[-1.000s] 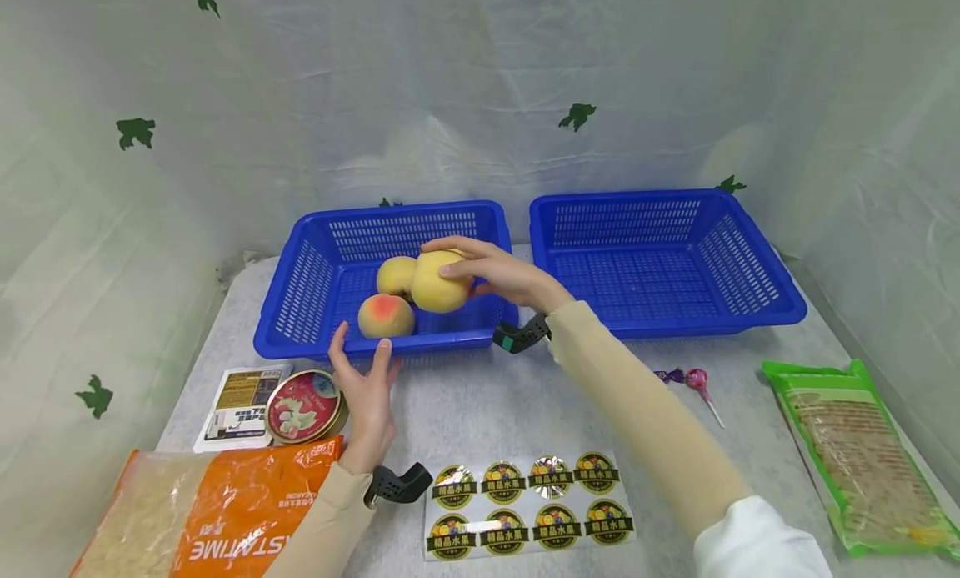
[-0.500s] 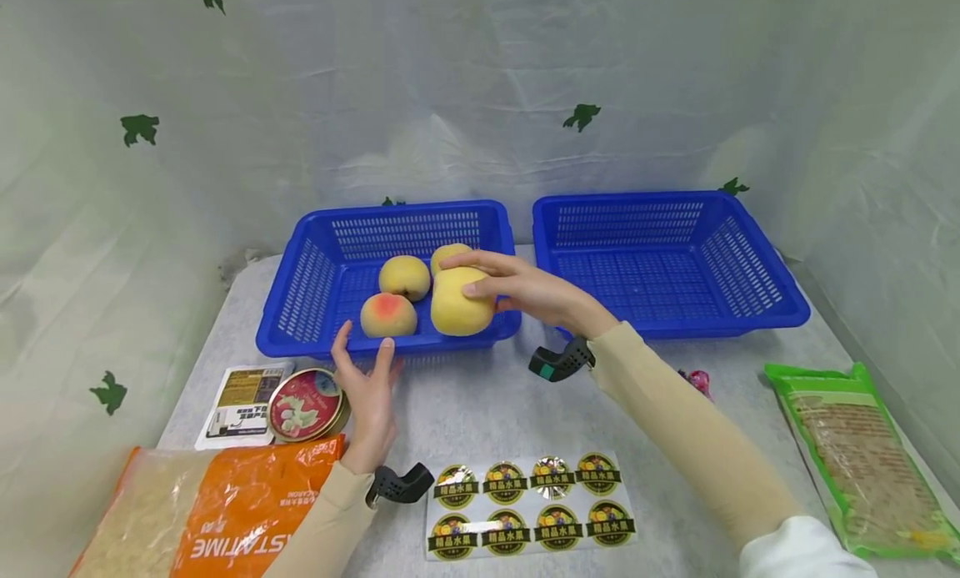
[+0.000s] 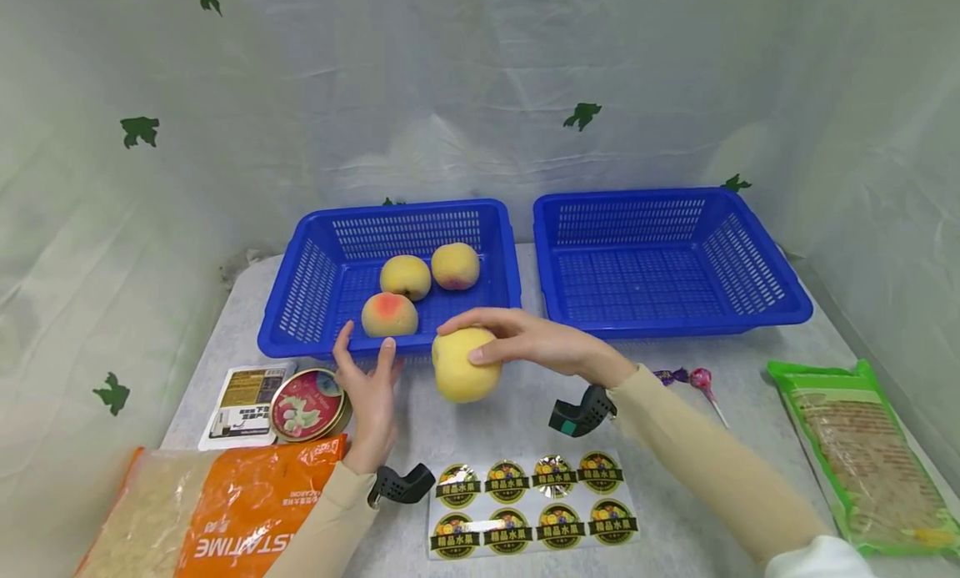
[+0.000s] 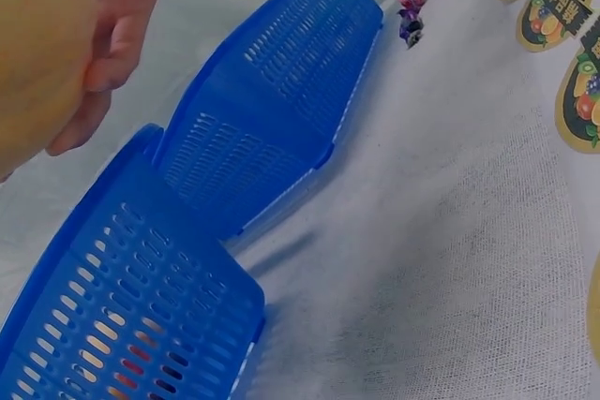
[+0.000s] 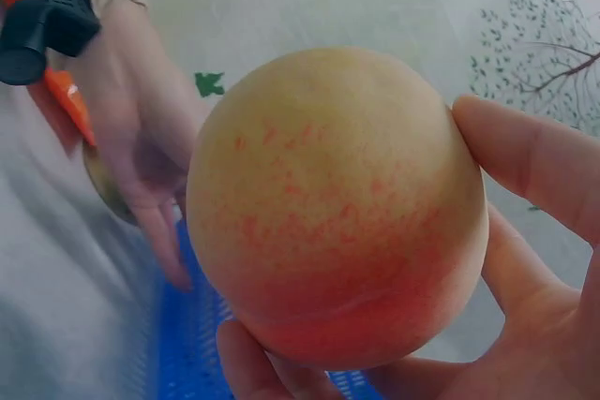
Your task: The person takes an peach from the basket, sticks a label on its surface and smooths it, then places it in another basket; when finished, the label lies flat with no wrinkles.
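Observation:
My right hand (image 3: 551, 340) grips a large yellow peach (image 3: 463, 374) just in front of the left blue basket (image 3: 390, 346). A red blush covers the lower side of this peach in the right wrist view. My left hand (image 3: 371, 407) is at that basket's near rim, its thumb and forefinger spread apart and holding no fruit; its other fingers are partly hidden. Inside the basket, a red-topped peach (image 3: 389, 314) lies near the front, with a yellow peach (image 3: 405, 275) behind it and another peach (image 3: 455, 266) to the right.
A second blue basket (image 3: 671, 323) stands at the right. In front lie a sticker sheet (image 3: 532, 511), a lollipop (image 3: 702, 382) and a green-edged bag (image 3: 862, 453). A round tin (image 3: 306, 404), a white packet (image 3: 243, 404) and an orange macaroni bag (image 3: 255, 503) are at the left.
My right hand has carried its peach rightward and toward me, out over the basket's front rim. The peach at the basket's right has come into full view. The left hand has stayed put.

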Available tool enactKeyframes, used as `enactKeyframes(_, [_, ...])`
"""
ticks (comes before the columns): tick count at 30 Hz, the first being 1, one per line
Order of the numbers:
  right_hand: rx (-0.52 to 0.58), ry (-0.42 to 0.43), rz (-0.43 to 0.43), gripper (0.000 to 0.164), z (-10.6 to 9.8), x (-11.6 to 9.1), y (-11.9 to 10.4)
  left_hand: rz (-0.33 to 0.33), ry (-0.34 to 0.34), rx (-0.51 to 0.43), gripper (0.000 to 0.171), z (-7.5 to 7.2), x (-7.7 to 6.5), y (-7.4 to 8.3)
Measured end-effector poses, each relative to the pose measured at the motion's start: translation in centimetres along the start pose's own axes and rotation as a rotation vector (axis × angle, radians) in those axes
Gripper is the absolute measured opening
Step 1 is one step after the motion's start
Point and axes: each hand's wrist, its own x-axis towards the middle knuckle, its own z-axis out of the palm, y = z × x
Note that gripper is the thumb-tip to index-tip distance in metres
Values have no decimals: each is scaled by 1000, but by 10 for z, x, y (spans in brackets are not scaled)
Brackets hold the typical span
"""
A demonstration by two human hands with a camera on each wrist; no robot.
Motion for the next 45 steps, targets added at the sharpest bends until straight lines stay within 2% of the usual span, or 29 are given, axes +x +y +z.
enactKeyframes(5, [-30, -32, 15, 41, 7, -1, 18, 20, -2, 2, 58, 0, -1, -1])
enactKeyframes(9, [-57, -37, 47, 41, 8, 2, 42, 28, 0, 8, 58, 0, -1, -2])
enactKeyframes(14, [-95, -10, 112, 39, 11, 8, 71, 29, 2, 12, 57, 0, -1, -2])
enactKeyframes(19, [-104, 41, 158, 39, 16, 12, 88, 23, 0, 24, 58, -1, -1, -2])
enactKeyframes(26, [-106, 98, 184, 40, 14, 16, 93, 13, 2, 25, 58, -2, -1, -3])
enactKeyframes(45, [-192, 67, 144, 39, -4, -2, 95, 20, 2, 3, 56, -1, -1, -3])
